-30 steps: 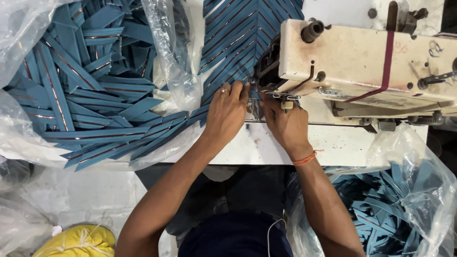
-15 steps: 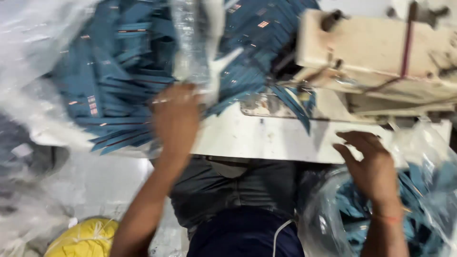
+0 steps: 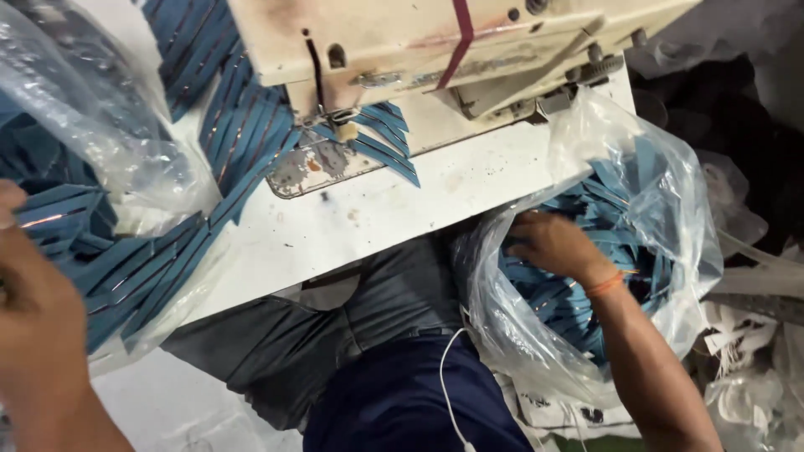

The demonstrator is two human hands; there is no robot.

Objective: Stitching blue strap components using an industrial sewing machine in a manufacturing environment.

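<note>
While blue strips (image 3: 578,297) fill the clear bag (image 3: 662,192), right hand (image 3: 553,247) reaches inside.

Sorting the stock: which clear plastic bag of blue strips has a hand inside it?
The bag beside the table's right edge; the right hand reaches into it. The other bag lies on the table's left.

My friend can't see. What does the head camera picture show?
A person's right hand reaches into a clear plastic bag of blue fabric strips beside a cream sewing machine. The left hand is blurred near more blue strips on the white table.
</note>
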